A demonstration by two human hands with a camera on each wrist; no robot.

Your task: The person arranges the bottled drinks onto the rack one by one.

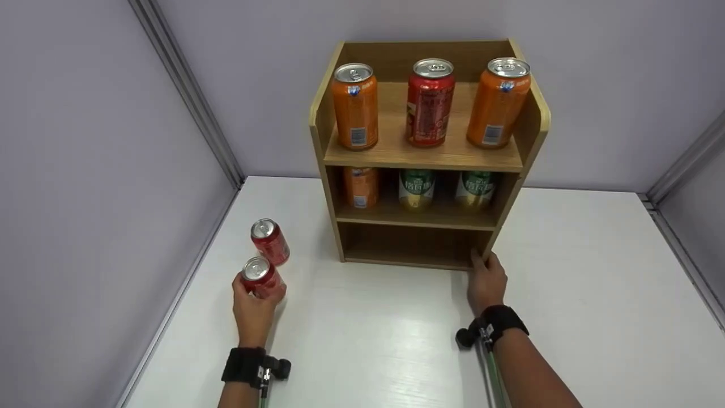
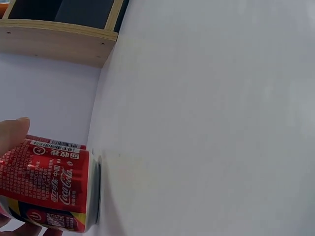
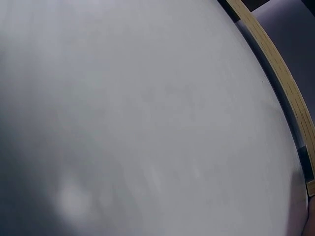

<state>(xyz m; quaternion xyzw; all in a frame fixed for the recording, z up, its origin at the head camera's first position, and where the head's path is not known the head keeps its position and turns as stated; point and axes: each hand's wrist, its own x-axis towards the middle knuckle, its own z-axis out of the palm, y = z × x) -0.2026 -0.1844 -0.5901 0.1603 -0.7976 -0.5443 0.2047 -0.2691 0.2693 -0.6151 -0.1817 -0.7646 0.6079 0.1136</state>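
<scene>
My left hand point(image 1: 256, 309) grips a red Coca-Cola can point(image 2: 44, 184) that stands upright on the white table, thumb on one side and fingers round the other. Just behind it stands a second red can point(image 1: 271, 242). At the lower right front corner of a wooden shelf point(image 1: 416, 262), my right hand point(image 1: 487, 283) holds the side panel, thumb on the inner side and fingers outside. Only a sliver of that hand shows in the right wrist view, beside the shelf's edge point(image 3: 283, 73).
On the top board stand an orange can point(image 1: 355, 113), a red can point(image 1: 429, 110) and another orange can point(image 1: 497, 110). The middle level holds an orange can point(image 1: 361, 187) and two green cans point(image 1: 417, 190). Walls bound the table point(image 1: 595, 272) at the back and sides.
</scene>
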